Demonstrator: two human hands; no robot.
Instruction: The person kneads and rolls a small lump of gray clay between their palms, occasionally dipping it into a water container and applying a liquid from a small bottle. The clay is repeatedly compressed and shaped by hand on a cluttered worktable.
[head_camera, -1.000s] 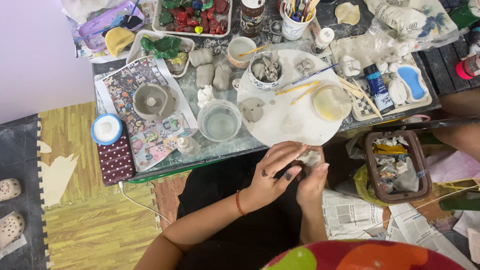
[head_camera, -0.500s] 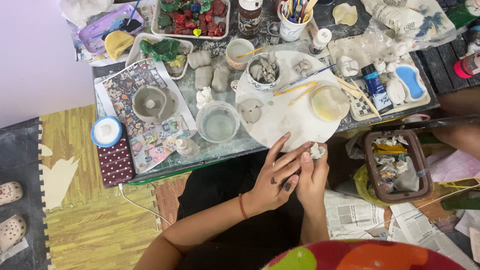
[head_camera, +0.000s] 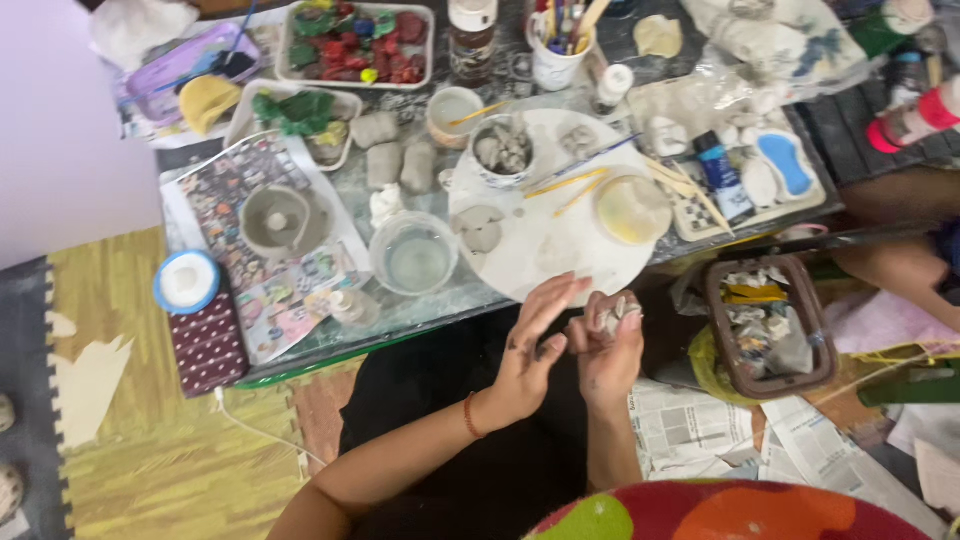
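My right hand (head_camera: 608, 345) is closed around a small lump of grey clay (head_camera: 611, 317), held upright just below the front edge of the table. My left hand (head_camera: 532, 345) is beside it with fingers spread and smeared with clay, the fingertips reaching up toward the round white board (head_camera: 560, 245). The left thumb touches the right hand near the clay. An orange band sits on my left wrist. Flat grey clay pieces (head_camera: 480, 230) lie on the board's left side.
On the glass table stand a clear water cup (head_camera: 413, 256), a grey clay bowl (head_camera: 275, 218) on a printed sheet, a yellowish dish (head_camera: 630, 208), a cup of clay bits (head_camera: 500, 148), brushes and paint trays. A brown basket (head_camera: 768, 325) and newspapers (head_camera: 700, 430) lie on the floor at right.
My left hand has opened and slid off the right hand to the left, fingers now spread upward. The right hand has risen slightly with the clay. The camera has shifted a little.
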